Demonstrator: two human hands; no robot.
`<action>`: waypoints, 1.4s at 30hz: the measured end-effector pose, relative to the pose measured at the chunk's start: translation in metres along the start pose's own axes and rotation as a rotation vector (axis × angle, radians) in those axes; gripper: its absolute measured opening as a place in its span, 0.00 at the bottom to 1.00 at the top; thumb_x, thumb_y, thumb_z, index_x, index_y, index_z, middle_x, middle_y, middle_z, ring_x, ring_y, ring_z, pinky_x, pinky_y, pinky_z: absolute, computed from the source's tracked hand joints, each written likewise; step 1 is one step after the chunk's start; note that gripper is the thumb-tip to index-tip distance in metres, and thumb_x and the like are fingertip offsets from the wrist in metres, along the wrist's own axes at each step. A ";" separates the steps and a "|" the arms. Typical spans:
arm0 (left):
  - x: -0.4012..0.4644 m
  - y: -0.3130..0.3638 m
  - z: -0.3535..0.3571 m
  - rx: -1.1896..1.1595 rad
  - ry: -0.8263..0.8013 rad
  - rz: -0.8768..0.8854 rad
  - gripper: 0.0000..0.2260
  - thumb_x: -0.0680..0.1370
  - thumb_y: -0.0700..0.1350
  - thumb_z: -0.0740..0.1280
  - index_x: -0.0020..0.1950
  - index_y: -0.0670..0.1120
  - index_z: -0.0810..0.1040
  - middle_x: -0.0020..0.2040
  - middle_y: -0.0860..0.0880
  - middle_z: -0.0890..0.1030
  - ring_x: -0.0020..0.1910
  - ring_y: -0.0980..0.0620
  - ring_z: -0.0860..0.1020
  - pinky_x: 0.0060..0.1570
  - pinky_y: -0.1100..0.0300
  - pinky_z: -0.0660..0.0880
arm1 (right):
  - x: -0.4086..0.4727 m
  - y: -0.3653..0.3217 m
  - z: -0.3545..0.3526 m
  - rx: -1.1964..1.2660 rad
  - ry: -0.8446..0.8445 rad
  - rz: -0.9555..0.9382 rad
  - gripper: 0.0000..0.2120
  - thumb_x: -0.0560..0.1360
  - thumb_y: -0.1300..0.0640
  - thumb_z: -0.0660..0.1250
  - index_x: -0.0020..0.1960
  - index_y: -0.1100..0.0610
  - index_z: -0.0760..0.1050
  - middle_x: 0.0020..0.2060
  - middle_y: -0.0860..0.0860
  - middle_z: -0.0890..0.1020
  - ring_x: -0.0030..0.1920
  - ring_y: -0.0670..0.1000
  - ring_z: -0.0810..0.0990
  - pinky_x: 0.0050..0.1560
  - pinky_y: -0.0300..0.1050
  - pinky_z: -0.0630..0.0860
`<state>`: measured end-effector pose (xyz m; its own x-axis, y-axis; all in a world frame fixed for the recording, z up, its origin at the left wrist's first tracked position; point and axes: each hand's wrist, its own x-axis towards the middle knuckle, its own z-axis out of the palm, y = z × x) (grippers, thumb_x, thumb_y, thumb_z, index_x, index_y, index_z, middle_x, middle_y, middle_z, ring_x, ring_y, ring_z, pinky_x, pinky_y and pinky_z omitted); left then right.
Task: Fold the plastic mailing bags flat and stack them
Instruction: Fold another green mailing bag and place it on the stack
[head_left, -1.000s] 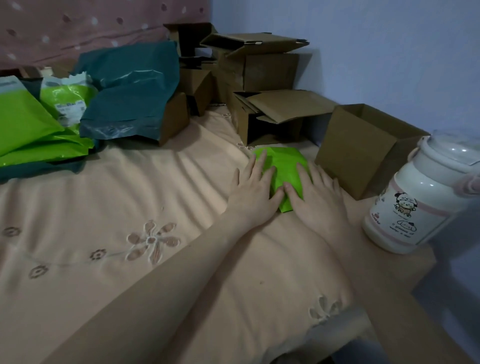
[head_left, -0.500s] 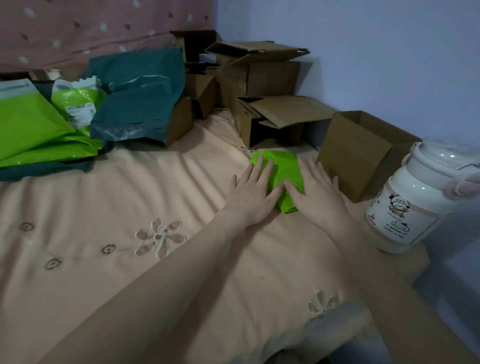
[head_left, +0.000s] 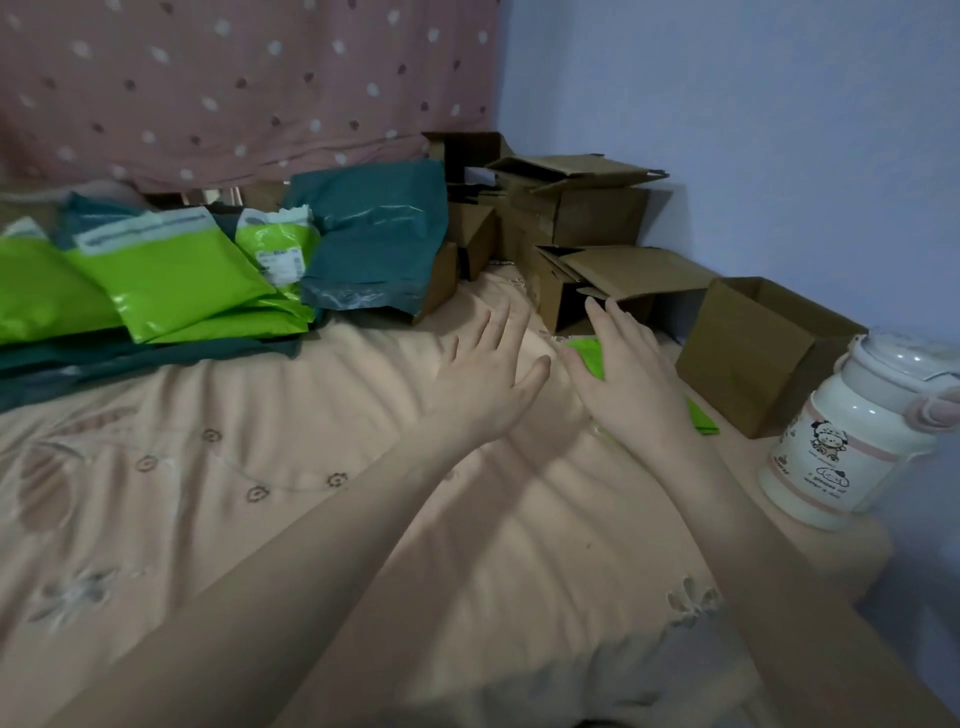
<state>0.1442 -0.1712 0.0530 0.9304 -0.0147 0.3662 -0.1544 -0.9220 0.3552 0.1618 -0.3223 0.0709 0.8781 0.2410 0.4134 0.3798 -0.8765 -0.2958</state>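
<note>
A folded bright green mailing bag (head_left: 589, 356) lies on the peach bedsheet, mostly hidden behind my right hand (head_left: 631, 382); another sliver of it shows near the wrist. My right hand hovers over it with fingers spread, holding nothing. My left hand (head_left: 485, 382) is raised just left of the bag, fingers apart, empty. At the far left lies a pile of unfolded green mailing bags (head_left: 171, 280) on dark teal bags (head_left: 371, 234).
Several open brown cardboard boxes (head_left: 748, 353) crowd the back right corner against the blue wall. A white bottle with a cartoon print (head_left: 852, 431) stands at the right edge of the bed. A pink dotted curtain hangs behind.
Both hands have lifted off the folded green bag and spread open; the left hand has drifted left. The camera has tilted up and left, showing more of the bag pile.
</note>
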 end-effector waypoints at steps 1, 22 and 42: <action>-0.003 -0.004 -0.009 -0.006 0.026 -0.011 0.28 0.80 0.58 0.51 0.77 0.51 0.48 0.78 0.52 0.47 0.77 0.52 0.46 0.74 0.49 0.47 | 0.000 -0.009 -0.001 0.007 0.010 -0.018 0.29 0.80 0.43 0.53 0.77 0.52 0.52 0.76 0.52 0.56 0.75 0.53 0.54 0.73 0.53 0.57; -0.081 -0.195 -0.131 0.026 0.304 -0.392 0.29 0.78 0.56 0.59 0.76 0.50 0.55 0.77 0.49 0.55 0.75 0.49 0.55 0.70 0.50 0.58 | 0.037 -0.208 0.068 0.192 -0.025 -0.347 0.29 0.78 0.45 0.59 0.75 0.53 0.56 0.74 0.51 0.62 0.73 0.52 0.60 0.69 0.49 0.62; -0.049 -0.344 -0.110 -0.127 0.370 -0.625 0.22 0.79 0.51 0.60 0.71 0.43 0.63 0.64 0.40 0.73 0.64 0.40 0.67 0.61 0.50 0.64 | 0.129 -0.294 0.210 0.314 -0.177 -0.297 0.30 0.77 0.46 0.60 0.75 0.56 0.56 0.74 0.55 0.59 0.73 0.58 0.58 0.69 0.53 0.62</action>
<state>0.1151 0.1889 0.0076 0.6875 0.6511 0.3215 0.3098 -0.6635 0.6810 0.2244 0.0542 0.0308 0.7437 0.5538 0.3746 0.6682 -0.5968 -0.4442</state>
